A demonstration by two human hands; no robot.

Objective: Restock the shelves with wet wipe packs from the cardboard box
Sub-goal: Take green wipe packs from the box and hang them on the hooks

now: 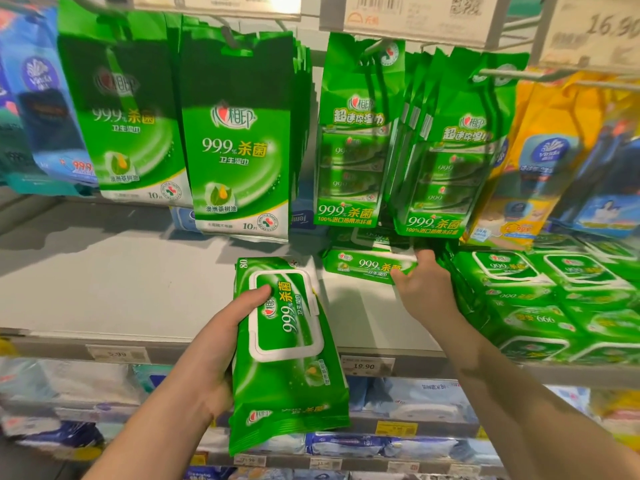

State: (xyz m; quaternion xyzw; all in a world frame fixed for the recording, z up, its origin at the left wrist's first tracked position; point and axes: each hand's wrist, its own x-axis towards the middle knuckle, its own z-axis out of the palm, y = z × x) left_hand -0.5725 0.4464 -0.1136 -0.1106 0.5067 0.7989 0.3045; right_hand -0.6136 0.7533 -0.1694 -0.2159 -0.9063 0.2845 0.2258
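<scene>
My left hand (221, 344) grips a green wet wipe pack (287, 351) with a white flip lid, held upright in front of the white shelf (121, 282). My right hand (424, 292) reaches deeper onto the shelf and holds the end of a second green pack (363, 266) that lies flat near the back. Just right of that hand, several matching green packs (554, 306) are stacked on the shelf. The cardboard box is out of view.
Green hanging wipe packs (239, 143) and multipacks (356, 150) dangle from hooks above the shelf, close over my right hand. Blue packs (41, 98) hang at left, yellow ones (540, 150) at right. Price tags (367, 366) line the shelf edge, with blue and white packs below.
</scene>
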